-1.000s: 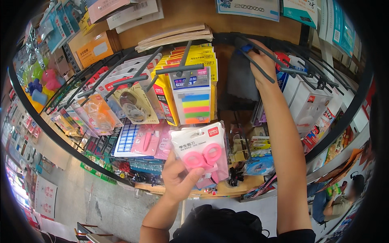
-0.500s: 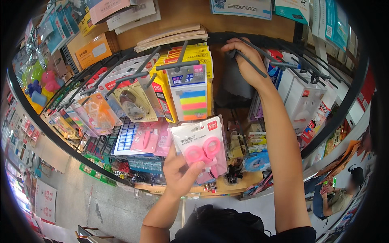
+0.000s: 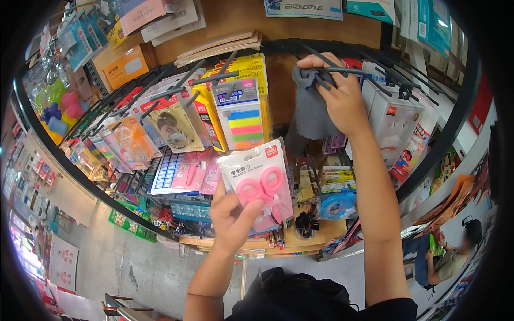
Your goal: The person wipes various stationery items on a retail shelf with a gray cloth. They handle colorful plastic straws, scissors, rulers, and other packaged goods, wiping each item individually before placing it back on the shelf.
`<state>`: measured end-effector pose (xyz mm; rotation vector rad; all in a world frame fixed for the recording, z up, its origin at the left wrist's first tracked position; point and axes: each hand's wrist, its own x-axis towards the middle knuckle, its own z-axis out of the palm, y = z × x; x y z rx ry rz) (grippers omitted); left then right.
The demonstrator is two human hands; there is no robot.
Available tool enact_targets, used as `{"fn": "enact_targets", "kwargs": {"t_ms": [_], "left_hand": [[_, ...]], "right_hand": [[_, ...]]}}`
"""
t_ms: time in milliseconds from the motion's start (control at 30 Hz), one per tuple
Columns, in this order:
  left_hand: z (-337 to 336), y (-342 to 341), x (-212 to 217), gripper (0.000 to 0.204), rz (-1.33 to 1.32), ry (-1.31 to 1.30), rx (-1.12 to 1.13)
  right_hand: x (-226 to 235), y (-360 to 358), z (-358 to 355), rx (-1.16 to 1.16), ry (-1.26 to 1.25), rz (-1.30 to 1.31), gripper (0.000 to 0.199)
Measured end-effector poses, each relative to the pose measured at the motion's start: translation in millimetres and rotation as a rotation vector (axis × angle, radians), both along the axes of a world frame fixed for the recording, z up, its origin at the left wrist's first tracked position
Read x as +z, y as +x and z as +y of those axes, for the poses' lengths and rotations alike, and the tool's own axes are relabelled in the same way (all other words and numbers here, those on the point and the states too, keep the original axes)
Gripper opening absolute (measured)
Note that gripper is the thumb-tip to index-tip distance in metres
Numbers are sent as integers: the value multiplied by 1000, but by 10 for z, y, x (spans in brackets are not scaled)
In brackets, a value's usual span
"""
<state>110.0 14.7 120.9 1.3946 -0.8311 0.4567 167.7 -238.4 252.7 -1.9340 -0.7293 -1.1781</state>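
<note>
My left hand is closed on the lower left of a white card package holding pink-handled scissors, its thumb across the front. Up at the rack, my right hand grips a dark grey cloth, which hangs down below the fingers. That hand is around a black display hook, with the cloth bunched against the bar; some of its fingers are hidden behind the hook and cloth. Left of the cloth hang packs of coloured sticky index tabs in front of yellow-edged packs.
Black hooks stick out toward me, carrying a blister-packed tape dispenser and white boxed packs. The black rack frame curves along the right. Below lie a blue round item and a wooden shelf edge. Another person is at far right.
My right hand has moved along the hook toward me, bringing the grey cloth forward into fuller view. The scissors package stays in my left hand, shifted slightly as the view moves.
</note>
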Motion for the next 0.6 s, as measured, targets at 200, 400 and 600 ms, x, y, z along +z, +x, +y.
{"fn": "enact_targets", "kwargs": {"t_ms": [200,400,600], "left_hand": [[-58,-63,121,21,-16,6,-1],[-117,-102,290,19,17,29,-10],[-280,-67,532,17,38,-22,-132]], "right_hand": [[-89,-377,161,180,206,2,32],[-54,-584,205,144,144,-191,30],[-167,-798,7,52,41,-189,26]]}}
